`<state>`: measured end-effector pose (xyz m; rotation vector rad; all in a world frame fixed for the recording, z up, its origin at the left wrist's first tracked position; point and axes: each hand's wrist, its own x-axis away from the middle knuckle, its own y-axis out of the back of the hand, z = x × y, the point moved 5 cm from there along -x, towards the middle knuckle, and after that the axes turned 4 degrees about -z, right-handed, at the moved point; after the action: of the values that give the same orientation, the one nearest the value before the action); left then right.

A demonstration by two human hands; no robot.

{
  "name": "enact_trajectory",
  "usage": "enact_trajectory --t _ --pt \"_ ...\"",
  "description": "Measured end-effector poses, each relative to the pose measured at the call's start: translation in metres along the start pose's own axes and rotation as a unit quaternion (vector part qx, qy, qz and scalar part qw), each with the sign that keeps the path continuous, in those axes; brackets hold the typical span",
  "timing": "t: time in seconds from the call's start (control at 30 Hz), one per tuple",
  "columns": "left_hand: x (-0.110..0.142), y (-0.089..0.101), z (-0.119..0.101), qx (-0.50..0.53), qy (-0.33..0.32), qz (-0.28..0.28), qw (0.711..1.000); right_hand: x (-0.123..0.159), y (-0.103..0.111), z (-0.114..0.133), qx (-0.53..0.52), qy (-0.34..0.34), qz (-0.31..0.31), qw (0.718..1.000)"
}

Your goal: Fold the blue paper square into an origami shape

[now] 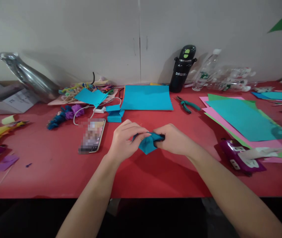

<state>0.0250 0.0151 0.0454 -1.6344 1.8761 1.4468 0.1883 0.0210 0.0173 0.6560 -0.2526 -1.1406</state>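
A small folded piece of blue paper (147, 146) is held above the table between my two hands. My left hand (127, 138) pinches its left and top edge between thumb and fingers. On the other side, my right hand (172, 138) is closed at the paper's right end, its fingertips mostly hidden. Something dark shows by the right fingers; I cannot make out what it is. A phone (92, 135) lies left of my left hand. Behind it are a folded blue paper piece (115, 114) and a stack of blue sheets (147, 98).
Pliers (187, 104) lie behind my right hand. To the right are coloured sheets (250, 119) and a purple power strip (240, 157). A black bottle (182, 69), clear plastic bottles (209, 71) and a metal jug (31, 77) stand or lean along the wall. The red table's (160, 181) front edge is near my forearms.
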Motion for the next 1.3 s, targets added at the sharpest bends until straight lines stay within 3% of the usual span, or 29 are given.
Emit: enact_trajectory --t 0.2,0.4,0.7,0.83,0.97,1.03,1.2,1.3 --pt "-0.003 0.007 0.002 0.0 0.023 -0.031 0.999 0.001 0.004 0.0 -0.107 -0.021 0.04 0.993" --pt "-0.002 0.012 0.016 0.036 0.101 -0.053 0.993 0.001 0.01 0.001 -0.187 -0.053 0.083 0.978" --pt "0.003 0.008 0.028 0.095 0.21 -0.058 0.971 -0.001 0.011 -0.008 -0.248 -0.084 0.034 0.965" --pt "0.004 0.007 0.031 0.113 0.233 -0.063 0.964 -0.005 0.016 -0.016 -0.24 -0.097 -0.061 0.964" --pt "0.005 0.01 0.036 0.099 0.25 -0.091 0.959 -0.008 0.025 -0.025 -0.262 -0.086 -0.182 0.944" --pt "0.006 0.012 0.04 0.089 0.263 -0.112 0.954 -0.01 0.023 -0.027 -0.284 -0.078 -0.179 0.939" --pt "0.009 0.014 0.049 0.099 0.288 -0.156 0.939 -0.012 0.004 -0.02 -0.305 -0.043 -0.087 0.947" --pt "0.011 0.013 0.055 0.126 0.309 -0.168 0.928 -0.012 0.0 -0.019 -0.297 -0.039 -0.11 0.948"
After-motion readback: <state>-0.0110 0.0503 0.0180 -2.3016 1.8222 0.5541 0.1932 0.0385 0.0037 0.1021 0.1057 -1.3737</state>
